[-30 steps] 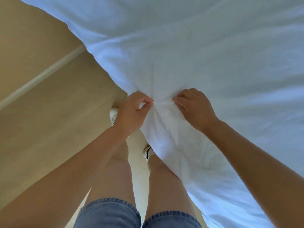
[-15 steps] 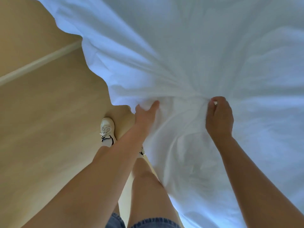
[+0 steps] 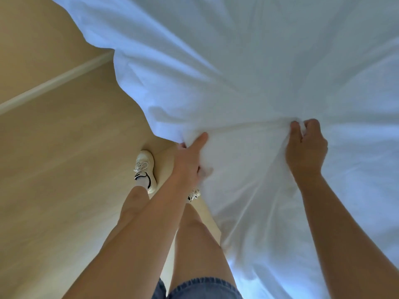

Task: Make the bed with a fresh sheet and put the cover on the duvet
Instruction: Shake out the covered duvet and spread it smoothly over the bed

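Observation:
A large white sheet (image 3: 248, 67) fills the upper and right part of the head view, spread out and rippled, with its lower part hanging down in front of my legs. My left hand (image 3: 190, 158) grips the sheet's edge at centre left, thumb laid along the top and fingers tucked under the cloth. My right hand (image 3: 306, 147) pinches a bunched fold of the same edge further right, fingers curled round it. The cloth is stretched taut between the two hands. The bed underneath is hidden by the sheet.
Pale wooden floor (image 3: 64, 169) covers the left side, with a light skirting board (image 3: 54, 83) running along a beige wall. My feet in white trainers (image 3: 145, 169) stand on the floor just left of the hanging cloth.
My hands have moved apart along the sheet's edge, from almost touching to well separated. The sheet has lifted and billowed, and my left foot has stepped forward.

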`<state>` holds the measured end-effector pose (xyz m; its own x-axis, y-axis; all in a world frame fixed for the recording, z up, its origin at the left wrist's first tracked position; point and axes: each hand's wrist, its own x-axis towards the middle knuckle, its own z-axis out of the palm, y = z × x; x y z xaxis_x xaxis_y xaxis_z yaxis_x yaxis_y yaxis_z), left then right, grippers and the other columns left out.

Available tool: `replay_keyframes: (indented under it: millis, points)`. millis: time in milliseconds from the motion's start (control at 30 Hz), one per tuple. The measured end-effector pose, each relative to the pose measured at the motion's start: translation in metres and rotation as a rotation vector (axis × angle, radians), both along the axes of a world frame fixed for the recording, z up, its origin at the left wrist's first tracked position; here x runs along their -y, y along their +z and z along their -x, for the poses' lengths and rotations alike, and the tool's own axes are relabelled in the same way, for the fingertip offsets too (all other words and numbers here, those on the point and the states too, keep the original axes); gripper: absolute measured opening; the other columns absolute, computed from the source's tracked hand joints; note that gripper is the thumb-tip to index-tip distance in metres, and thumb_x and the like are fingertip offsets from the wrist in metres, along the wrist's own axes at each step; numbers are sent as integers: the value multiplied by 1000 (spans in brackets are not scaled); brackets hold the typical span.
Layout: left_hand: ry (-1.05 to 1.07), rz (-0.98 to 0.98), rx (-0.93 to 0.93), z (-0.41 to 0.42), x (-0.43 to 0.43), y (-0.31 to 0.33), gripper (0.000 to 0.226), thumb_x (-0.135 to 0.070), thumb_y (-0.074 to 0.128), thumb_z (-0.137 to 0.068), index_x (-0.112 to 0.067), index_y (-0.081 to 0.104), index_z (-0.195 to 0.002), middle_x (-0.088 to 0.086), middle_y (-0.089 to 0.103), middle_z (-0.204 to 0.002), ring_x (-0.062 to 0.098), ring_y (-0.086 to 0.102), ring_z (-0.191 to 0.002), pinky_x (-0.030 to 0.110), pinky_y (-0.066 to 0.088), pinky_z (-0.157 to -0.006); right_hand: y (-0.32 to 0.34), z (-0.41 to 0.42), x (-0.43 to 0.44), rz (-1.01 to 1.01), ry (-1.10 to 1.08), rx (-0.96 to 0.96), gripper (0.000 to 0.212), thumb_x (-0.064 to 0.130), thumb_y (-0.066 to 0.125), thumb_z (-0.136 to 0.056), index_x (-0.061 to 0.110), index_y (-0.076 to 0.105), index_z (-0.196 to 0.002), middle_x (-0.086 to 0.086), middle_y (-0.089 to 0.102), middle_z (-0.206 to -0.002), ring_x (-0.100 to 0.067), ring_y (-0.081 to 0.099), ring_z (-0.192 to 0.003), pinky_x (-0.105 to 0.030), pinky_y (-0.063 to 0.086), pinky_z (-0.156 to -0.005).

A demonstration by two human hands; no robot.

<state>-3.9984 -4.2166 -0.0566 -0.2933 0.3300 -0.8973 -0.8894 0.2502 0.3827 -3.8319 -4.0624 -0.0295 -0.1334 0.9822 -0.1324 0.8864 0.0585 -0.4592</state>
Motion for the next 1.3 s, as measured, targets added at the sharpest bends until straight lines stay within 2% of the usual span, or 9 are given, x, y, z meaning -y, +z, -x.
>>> replay_keyframes:
  millis: [100,233,467,633,767,933,1100,1233,1300]
  points:
    - [-210,-50,115,-15,-1,1,20,-26,72,-82,-15,69,-98,3,74,-91,19,71,-82,30,57,-71,-15,-14,14,137,-20,129,38,23,51,-95,1,47,-126,-26,52,-118,-39,47,-111,-38,31,-91]
    - [-409,142,-4,-27,1,-6,38,-35,75,-78,-15,67,-110,3,71,-105,23,66,-100,39,49,-96,-6,-19,71,43,98,-10,62,37,49,-89,-9,43,-130,-29,49,-121,-42,44,-113,-38,26,-99]
    - [-92,141,-3,-21,29,32,5,-10,69,-76,-15,67,-76,1,67,-67,21,65,-66,25,53,-58,12,-43,159,166,330,270,96,69,56,-66,-3,49,-131,-24,52,-129,-43,50,-117,-54,40,-95]
    - [-255,382,-164,48,163,47,16,-18,75,-72,-13,67,-85,3,72,-75,17,69,-60,26,52,-51,-9,-31,228,496,719,307,95,78,27,-80,13,25,-149,-13,22,-156,-31,23,-143,-49,26,-110]
    - [-429,541,-292,37,167,-25,33,-15,73,-81,-1,63,-109,14,65,-107,28,62,-97,39,51,-85,-50,-35,271,723,700,478,71,57,28,-96,21,4,-152,-4,2,-160,-20,4,-146,-38,13,-116]
    - [-759,588,-366,6,126,-92,71,-31,66,-85,-2,30,-139,15,47,-135,30,50,-119,31,40,-91,-67,-31,277,575,736,534,44,34,40,-97,15,37,-137,-5,34,-145,-22,31,-133,-34,31,-102]
    - [-795,370,-324,-44,101,-95,64,-51,61,-82,-11,43,-129,0,57,-116,21,57,-100,29,44,-79,-51,-9,235,94,687,263,54,6,78,-66,-1,62,-117,-22,61,-121,-40,59,-111,-48,48,-88]
    - [-789,291,-577,-75,98,-90,41,-45,63,-85,-12,54,-107,1,59,-107,18,59,-93,26,43,-73,-55,5,182,147,859,488,56,5,52,-88,4,37,-143,-18,34,-149,-34,31,-138,-46,26,-109]
    - [-845,281,-790,-83,102,-91,23,-34,57,-91,-13,55,-100,3,57,-102,18,55,-88,25,36,-68,-63,6,165,75,1058,577,43,3,42,-87,3,53,-129,-18,48,-136,-31,43,-129,-41,33,-104]
